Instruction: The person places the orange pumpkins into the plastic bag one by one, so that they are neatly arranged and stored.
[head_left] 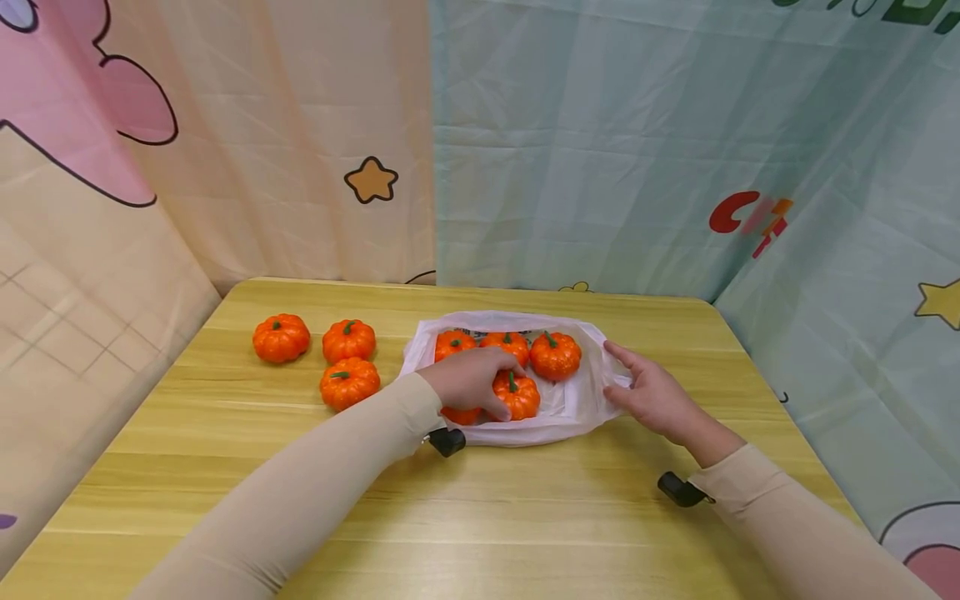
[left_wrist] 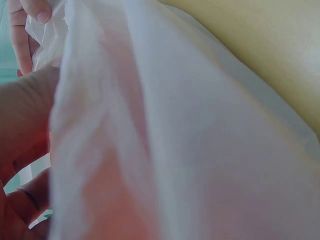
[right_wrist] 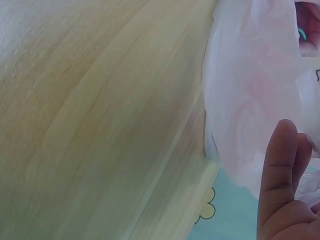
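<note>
A white plastic bag lies with its mouth spread open on the table, several small orange pumpkins with green stems inside it. My left hand reaches into the bag and grips one pumpkin near the front, fingers and thumb around its side. Another pumpkin is partly hidden beneath this hand. At the bag's right end, my right hand pinches the rim between thumb and fingers. The bag wall covers most of the left wrist view. In the right wrist view the thumb shows against the bag.
Left of the bag, three more pumpkins stand on the wooden table: one farther left, one at the back and one in front. Printed curtains hang behind and beside the table.
</note>
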